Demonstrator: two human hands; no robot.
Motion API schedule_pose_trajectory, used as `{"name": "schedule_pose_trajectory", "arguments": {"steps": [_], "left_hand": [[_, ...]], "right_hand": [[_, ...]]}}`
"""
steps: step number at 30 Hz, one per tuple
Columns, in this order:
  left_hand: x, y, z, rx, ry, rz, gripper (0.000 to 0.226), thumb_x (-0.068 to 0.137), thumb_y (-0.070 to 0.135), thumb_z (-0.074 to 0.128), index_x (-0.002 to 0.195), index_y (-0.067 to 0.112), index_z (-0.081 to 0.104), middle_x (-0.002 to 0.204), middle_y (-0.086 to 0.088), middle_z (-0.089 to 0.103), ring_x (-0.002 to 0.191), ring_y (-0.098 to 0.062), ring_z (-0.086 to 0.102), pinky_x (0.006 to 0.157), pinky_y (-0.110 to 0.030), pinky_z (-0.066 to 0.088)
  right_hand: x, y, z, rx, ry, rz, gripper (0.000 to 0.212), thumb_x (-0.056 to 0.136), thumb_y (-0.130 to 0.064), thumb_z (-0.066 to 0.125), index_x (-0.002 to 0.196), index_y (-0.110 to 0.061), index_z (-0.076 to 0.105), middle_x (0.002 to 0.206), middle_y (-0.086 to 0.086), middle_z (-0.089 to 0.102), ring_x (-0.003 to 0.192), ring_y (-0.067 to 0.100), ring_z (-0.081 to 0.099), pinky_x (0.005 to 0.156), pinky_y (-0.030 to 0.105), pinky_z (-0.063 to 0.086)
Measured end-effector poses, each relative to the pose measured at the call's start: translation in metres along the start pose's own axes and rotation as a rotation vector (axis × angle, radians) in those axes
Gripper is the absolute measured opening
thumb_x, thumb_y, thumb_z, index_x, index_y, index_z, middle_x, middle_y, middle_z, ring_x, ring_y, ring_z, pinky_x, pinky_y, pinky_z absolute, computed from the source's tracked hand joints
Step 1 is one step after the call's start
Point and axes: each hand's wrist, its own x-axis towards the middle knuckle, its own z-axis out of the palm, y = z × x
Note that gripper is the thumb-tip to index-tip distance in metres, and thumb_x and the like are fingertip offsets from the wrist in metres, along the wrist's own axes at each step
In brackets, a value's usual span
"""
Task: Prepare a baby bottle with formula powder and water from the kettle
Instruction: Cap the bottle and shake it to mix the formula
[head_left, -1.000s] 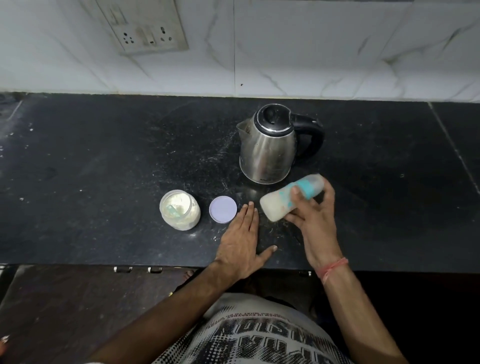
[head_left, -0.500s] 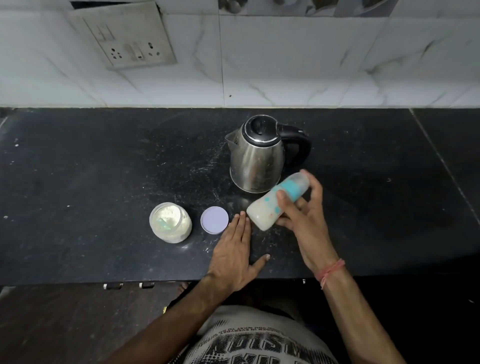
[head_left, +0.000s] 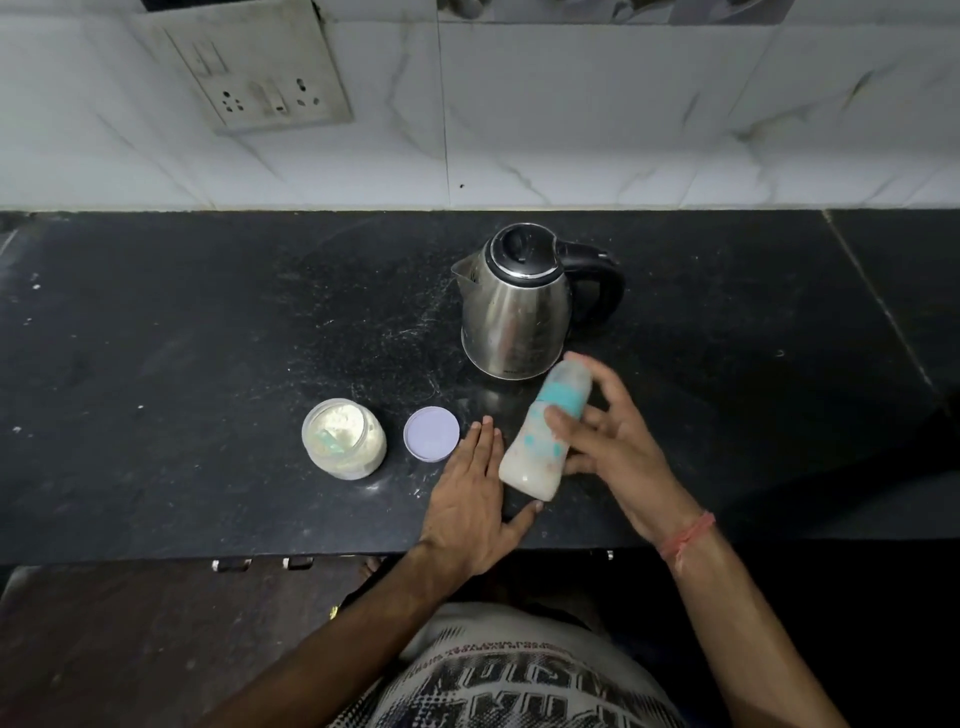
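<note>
Bottle (head_left: 540, 436) filled with milky liquid, tilted, cap end toward the kettle (head_left: 517, 306), base raised above the bench (head_left: 182, 338) near its front edge. Right hand (head_left: 608, 441) closes its grip around the bottle's middle; compared with half a second earlier the bottle stands steeper, its base lower and nearer the front edge. Left hand (head_left: 467, 499) remains flat on the bench, palm down, fingers extended, holding nothing. Open powder jar (head_left: 344, 439) and its lid (head_left: 431, 434) stay left of that hand.
</note>
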Motion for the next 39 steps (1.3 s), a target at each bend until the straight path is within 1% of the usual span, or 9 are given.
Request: {"name": "schedule_pose_trajectory", "arguments": {"steps": [5,11,13,16,19,22,25,34,39], "left_hand": [[0.002,0.001,-0.005,0.018,-0.101,0.013,0.111,0.107,0.081,0.026,0.178,-0.002,0.008,0.187,-0.024,0.001,0.176,-0.032,-0.004,0.143,-0.043,0.000],[0.001,0.001,-0.003,0.056,-0.119,0.004,0.112,0.107,0.082,0.022,0.178,-0.002,0.004,0.188,-0.024,-0.003,0.176,-0.032,-0.006,0.143,-0.043,0.000],[0.001,0.002,-0.006,0.054,-0.122,0.009,0.112,0.107,0.082,0.021,0.179,-0.002,0.003,0.188,-0.025,-0.004,0.176,-0.032,-0.006,0.142,-0.043,0.000],[0.003,0.002,-0.005,0.046,-0.145,0.002,0.111,0.107,0.082,0.018,0.178,-0.003,0.001,0.187,-0.024,-0.008,0.176,-0.032,-0.009,0.143,-0.043,-0.003],[0.002,0.003,-0.003,0.074,-0.157,0.017,0.112,0.105,0.080,0.014,0.178,-0.004,0.003,0.187,-0.027,-0.004,0.176,-0.034,-0.010,0.142,-0.046,-0.001],[0.004,0.001,0.000,0.042,-0.151,-0.004,0.112,0.106,0.081,0.018,0.178,-0.003,0.003,0.187,-0.022,-0.006,0.176,-0.033,-0.009,0.143,-0.045,0.002],[0.004,0.001,0.003,0.090,-0.188,0.020,0.112,0.105,0.081,0.011,0.178,-0.004,0.000,0.187,-0.027,-0.005,0.175,-0.036,-0.014,0.142,-0.048,0.001],[0.004,0.002,0.001,0.049,-0.176,-0.010,0.113,0.106,0.082,0.015,0.178,-0.004,0.001,0.187,-0.025,-0.008,0.176,-0.032,-0.011,0.142,-0.046,0.001],[0.004,0.001,0.003,0.070,-0.207,0.000,0.113,0.106,0.083,0.010,0.178,-0.003,-0.003,0.187,-0.025,-0.011,0.175,-0.033,-0.016,0.142,-0.047,0.000]], "right_hand": [[0.003,-0.002,-0.009,0.013,0.033,-0.019,0.071,0.093,-0.025,0.079,0.155,-0.038,0.048,0.124,-0.002,0.080,0.120,0.027,0.077,0.083,0.042,0.067],[0.003,-0.003,-0.011,0.018,0.006,-0.013,0.068,0.095,-0.024,0.076,0.156,-0.038,0.049,0.125,0.001,0.080,0.118,0.026,0.077,0.092,0.056,0.066],[0.001,-0.002,-0.010,-0.034,-0.054,-0.024,0.072,0.093,-0.021,0.078,0.157,-0.037,0.048,0.127,0.005,0.079,0.118,0.028,0.077,0.089,0.053,0.067],[0.003,-0.002,-0.014,0.039,0.059,-0.016,0.069,0.095,-0.026,0.076,0.157,-0.036,0.047,0.124,-0.002,0.079,0.118,0.024,0.075,0.088,0.047,0.067],[0.002,-0.005,-0.016,-0.093,-0.133,0.018,0.072,0.092,-0.025,0.080,0.156,-0.039,0.049,0.129,0.007,0.079,0.119,0.030,0.077,0.085,0.048,0.067],[0.005,-0.009,-0.022,0.010,-0.058,0.023,0.067,0.096,-0.026,0.078,0.155,-0.038,0.049,0.126,0.001,0.079,0.117,0.027,0.077,0.092,0.051,0.065],[0.008,-0.018,-0.024,-0.094,-0.226,0.048,0.069,0.097,-0.021,0.082,0.156,-0.040,0.050,0.128,0.009,0.079,0.117,0.030,0.077,0.087,0.048,0.067],[0.011,-0.010,-0.028,0.035,-0.066,0.024,0.069,0.096,-0.024,0.077,0.158,-0.036,0.049,0.132,0.007,0.075,0.121,0.032,0.074,0.089,0.047,0.066],[0.013,-0.013,-0.027,-0.056,-0.165,0.016,0.071,0.096,-0.020,0.082,0.158,-0.036,0.050,0.130,0.008,0.078,0.117,0.031,0.077,0.088,0.050,0.067]]}}
